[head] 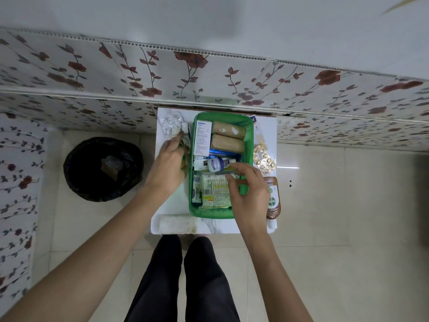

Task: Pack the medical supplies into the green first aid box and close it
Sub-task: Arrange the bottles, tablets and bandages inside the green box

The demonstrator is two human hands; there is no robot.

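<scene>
The green first aid box (248, 135) stands open on a small white table (173, 205). Inside lie two tan bandage rolls (228, 137), a white medicine carton (203, 138), a small white bottle (214, 164) and a pack of cotton swabs (212, 183). My right hand (248, 194) reaches into the box, fingers resting on the swab pack and a tube beside it. My left hand (167, 168) lies left of the box, fingers on a heap of silver blister strips (173, 123) and small packets.
Right of the box lie gold blister strips (264, 159) and a brown antiseptic bottle (273, 198) on its side. A white gauze roll (177, 224) rests at the table's front edge. A black bin (103, 168) stands on the floor to the left. A floral wall runs behind.
</scene>
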